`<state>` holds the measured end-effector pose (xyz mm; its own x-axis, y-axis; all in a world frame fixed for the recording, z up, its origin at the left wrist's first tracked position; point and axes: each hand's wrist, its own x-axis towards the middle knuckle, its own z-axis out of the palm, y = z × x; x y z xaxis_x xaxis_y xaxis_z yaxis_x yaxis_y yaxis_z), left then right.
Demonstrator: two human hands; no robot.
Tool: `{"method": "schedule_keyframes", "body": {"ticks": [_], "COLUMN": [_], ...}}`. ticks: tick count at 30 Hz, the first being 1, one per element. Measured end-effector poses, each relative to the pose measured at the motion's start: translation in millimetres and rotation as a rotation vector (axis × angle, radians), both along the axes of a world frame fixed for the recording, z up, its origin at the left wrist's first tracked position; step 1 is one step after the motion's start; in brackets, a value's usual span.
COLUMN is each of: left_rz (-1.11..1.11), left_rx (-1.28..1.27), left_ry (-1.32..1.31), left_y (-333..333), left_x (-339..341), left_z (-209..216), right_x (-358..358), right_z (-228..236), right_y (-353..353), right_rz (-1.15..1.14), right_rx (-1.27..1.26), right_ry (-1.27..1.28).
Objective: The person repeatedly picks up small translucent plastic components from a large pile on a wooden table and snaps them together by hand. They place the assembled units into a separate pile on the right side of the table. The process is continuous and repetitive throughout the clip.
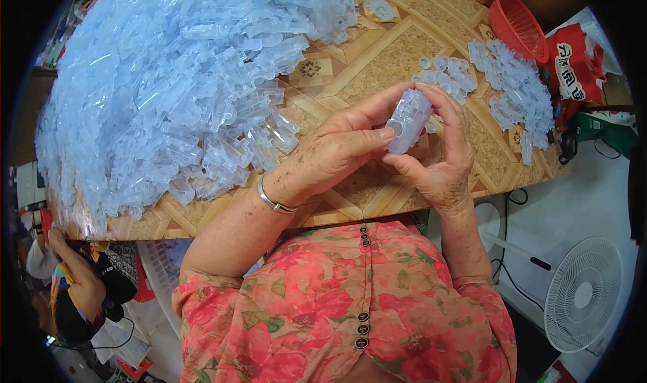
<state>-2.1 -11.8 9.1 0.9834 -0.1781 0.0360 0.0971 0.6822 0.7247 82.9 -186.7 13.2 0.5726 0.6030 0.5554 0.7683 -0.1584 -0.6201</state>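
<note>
Left hand [345, 135] and right hand [441, 159] curl toward each other.

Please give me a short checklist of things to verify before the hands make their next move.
1. Clear plastic item supported: ok, held between the left hand and right hand.
2. Number of parts in that item: cannot tell, the see-through plastic blurs together.
3. Small round pieces in view: ok, on the table just beyond the right hand.
4. Large pile apart from the held item: ok, it lies to the left.
5. White fan away from the hands: ok, below the table's right side.
</note>
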Motion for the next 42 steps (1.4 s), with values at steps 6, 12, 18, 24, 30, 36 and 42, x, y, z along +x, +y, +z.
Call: {"method": "schedule_keyframes", "body": {"ticks": [6,12,18,24,30,36,42], "left_rz": [0.014,0.025,0.015,0.101,0.102,0.372,0.451], "left_rx": [0.092,0.075,0.04,0.435,0.707,1.218,1.365], "left_ry": [-0.013,-0.01,-0.023,-0.165,-0.168,-0.479,-0.53], "left_y": [-1,1,1,2,-5,-6,-2], "left_x": [-2,-1,-2,-2,-6,-3,3], "left_z": [0,-1,0,-2,-8,-8,-11], "right_x": [0,-2,-1,-2,-6,-8,-6], "right_z": [-3,-9,-13,-18,-21,0,-12], "right_y": [-1,3,4,5,6,-15,-26], "right_rz": [0.018,0.044,0.055,0.028,-0.044,0.019,-0.014], "right_rx": [0.01,0.073,0.104,0.103,0.055,-0.22,-0.254], "right_ry": [0.032,0.111,0.132,0.104,-0.012,-0.098,-0.084]}}
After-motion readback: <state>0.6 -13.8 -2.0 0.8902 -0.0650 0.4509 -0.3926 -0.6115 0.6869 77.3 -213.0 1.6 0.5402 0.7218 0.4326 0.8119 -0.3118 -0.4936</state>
